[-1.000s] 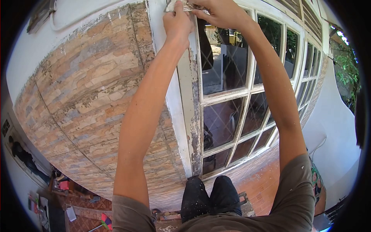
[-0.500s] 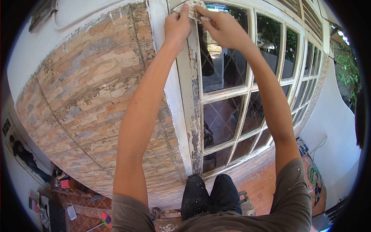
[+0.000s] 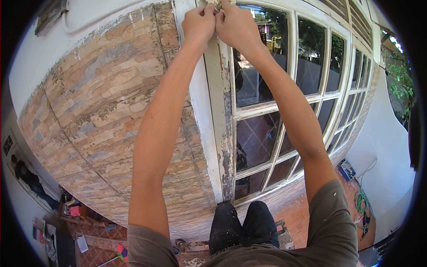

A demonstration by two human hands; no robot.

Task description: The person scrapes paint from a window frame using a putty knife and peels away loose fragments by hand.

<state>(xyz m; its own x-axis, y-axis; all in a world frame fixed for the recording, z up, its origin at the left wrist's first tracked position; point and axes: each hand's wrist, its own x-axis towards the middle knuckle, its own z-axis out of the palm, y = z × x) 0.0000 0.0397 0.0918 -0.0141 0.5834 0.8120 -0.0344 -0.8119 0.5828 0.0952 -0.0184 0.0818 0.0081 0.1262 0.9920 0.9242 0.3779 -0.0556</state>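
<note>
Both arms reach up to the top of the view, where my hands meet in front of the window frame's upright post [image 3: 217, 84]. My left hand [image 3: 199, 23] is closed, thumb and fingers pinching a pale, speckled, flat piece [image 3: 217, 6]. Right beside it, my right hand [image 3: 238, 26] has its fingers bent over the same piece. Only a sliver of the piece shows between the fingers, and I cannot tell what it is. Worn, flaking paint with dark patches marks the post below the hands.
Stone-patterned tile wall [image 3: 106, 98] fills the left. White-framed glass panes [image 3: 258, 138] run to the right. My knees [image 3: 224, 222] are close to the wall's base. A coiled green hose [image 3: 361, 202] lies on the floor at right, a broom [image 3: 121, 252] at lower left.
My right hand has moved left, up against my left hand. The pale piece, earlier spread visibly between both hands, is now mostly hidden by the fingers.
</note>
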